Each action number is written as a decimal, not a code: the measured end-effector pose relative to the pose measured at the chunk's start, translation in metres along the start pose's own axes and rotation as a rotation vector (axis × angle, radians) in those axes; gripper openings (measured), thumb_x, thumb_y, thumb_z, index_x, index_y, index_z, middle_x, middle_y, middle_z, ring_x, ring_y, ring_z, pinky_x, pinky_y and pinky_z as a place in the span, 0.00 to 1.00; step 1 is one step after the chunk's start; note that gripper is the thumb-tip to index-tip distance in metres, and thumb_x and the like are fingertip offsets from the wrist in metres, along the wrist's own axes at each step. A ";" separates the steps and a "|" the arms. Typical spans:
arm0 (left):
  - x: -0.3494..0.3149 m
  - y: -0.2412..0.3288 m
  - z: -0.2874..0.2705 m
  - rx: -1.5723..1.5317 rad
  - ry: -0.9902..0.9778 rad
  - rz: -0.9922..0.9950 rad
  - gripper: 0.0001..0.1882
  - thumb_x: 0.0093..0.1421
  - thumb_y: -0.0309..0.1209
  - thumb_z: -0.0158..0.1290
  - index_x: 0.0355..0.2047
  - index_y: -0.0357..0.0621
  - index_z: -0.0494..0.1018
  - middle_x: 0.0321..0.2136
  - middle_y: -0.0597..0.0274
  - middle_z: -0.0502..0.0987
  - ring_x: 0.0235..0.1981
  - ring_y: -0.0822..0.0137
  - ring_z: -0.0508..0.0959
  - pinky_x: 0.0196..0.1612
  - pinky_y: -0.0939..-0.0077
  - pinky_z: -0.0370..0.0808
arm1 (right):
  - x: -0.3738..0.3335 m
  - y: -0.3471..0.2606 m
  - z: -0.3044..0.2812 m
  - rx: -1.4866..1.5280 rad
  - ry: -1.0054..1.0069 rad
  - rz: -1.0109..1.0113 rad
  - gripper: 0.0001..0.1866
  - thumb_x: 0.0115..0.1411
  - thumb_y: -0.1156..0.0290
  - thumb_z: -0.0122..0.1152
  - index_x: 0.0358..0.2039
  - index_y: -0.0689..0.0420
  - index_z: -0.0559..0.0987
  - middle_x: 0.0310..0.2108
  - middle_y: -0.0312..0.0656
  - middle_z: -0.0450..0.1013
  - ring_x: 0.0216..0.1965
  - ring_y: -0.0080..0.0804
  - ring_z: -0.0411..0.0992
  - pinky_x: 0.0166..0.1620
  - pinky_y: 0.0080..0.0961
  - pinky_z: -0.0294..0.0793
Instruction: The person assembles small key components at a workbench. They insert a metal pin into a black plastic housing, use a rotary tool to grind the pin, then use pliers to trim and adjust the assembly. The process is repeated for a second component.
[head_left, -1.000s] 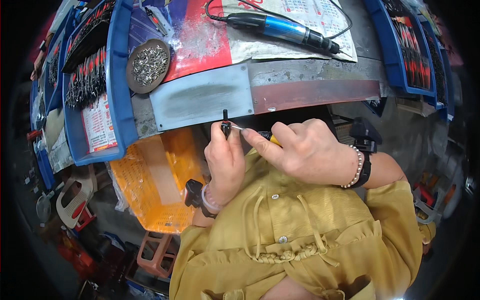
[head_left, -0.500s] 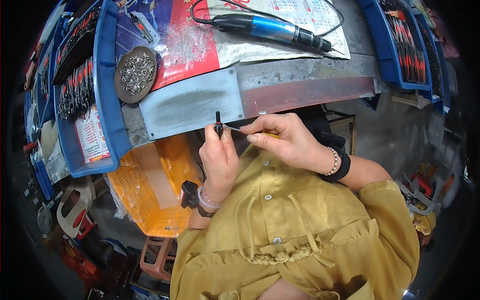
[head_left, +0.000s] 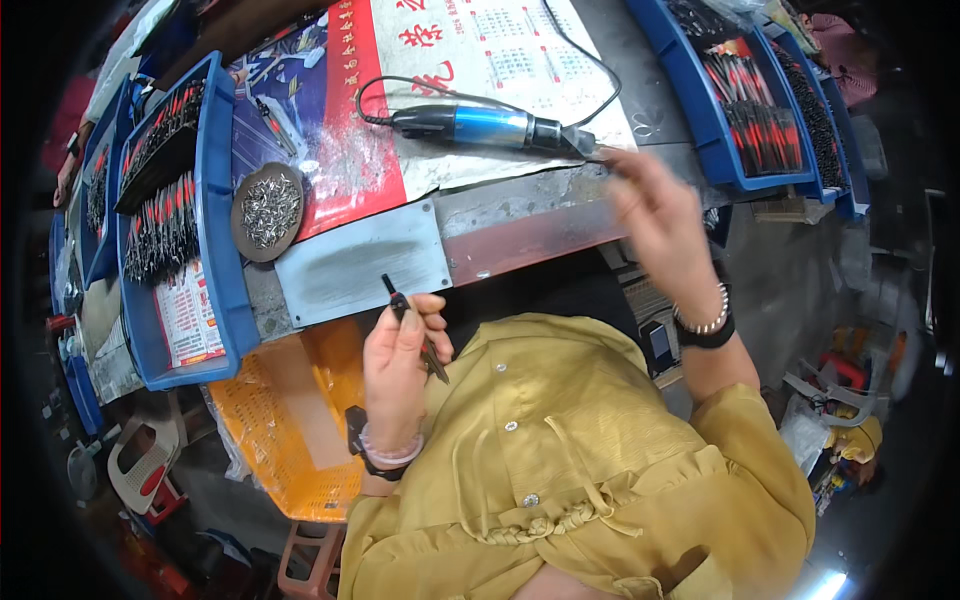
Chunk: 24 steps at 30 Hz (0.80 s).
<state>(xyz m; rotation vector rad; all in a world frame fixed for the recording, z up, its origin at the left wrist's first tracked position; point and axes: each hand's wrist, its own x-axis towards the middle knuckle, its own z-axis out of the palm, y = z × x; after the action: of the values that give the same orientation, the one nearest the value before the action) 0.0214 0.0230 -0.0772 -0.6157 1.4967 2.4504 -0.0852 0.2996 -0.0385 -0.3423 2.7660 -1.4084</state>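
My left hand is closed around a slim black drawing compass, held at a slant. Its thin handle points up past the thumb, and the pointed legs come out below the fingers. My right hand is raised over the bench's front edge, smeared by motion. Its fingertips are beside the tip of a blue and black electric screwdriver lying on the paper; whether they touch it or hold anything, I cannot tell. Beyond my left hand lies a pale metal plate with a dark worn patch.
A brown dish of small metal screws stands left of the plate. Blue bins with black and red compasses flank the bench on the left, more blue bins on the right. Below the bench is an orange crate.
My right hand has left the compass and moved up and right toward the electric screwdriver. The thin yellow-handled tool it held no longer shows. My left hand has tilted the compass and moved slightly lower.
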 end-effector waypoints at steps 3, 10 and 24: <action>0.001 0.014 0.002 0.272 -0.118 0.104 0.16 0.71 0.35 0.45 0.43 0.34 0.76 0.30 0.68 0.73 0.27 0.80 0.68 0.33 0.87 0.64 | 0.040 0.058 -0.026 -0.542 0.339 -0.224 0.16 0.60 0.78 0.53 0.50 0.61 0.73 0.40 0.54 0.72 0.39 0.49 0.73 0.41 0.38 0.73; 0.002 0.028 0.008 0.104 -0.238 -0.125 0.11 0.67 0.28 0.51 0.46 0.34 0.74 0.26 0.73 0.68 0.24 0.82 0.64 0.28 0.88 0.62 | 0.053 0.038 -0.009 -0.585 0.230 -0.166 0.09 0.61 0.76 0.55 0.41 0.62 0.77 0.34 0.52 0.73 0.35 0.48 0.74 0.38 0.38 0.73; -0.003 -0.009 0.015 0.368 -0.038 0.185 0.07 0.64 0.22 0.54 0.40 0.30 0.75 0.29 0.71 0.71 0.28 0.83 0.70 0.31 0.88 0.67 | -0.042 -0.030 0.113 0.712 -0.691 0.415 0.12 0.57 0.71 0.65 0.19 0.61 0.76 0.16 0.28 0.67 0.22 0.12 0.61 0.25 0.18 0.61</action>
<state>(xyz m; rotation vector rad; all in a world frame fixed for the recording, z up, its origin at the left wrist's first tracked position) 0.0240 0.0402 -0.0773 -0.3697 1.9992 2.2035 -0.0257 0.2006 -0.0849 -0.1604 1.5660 -1.6240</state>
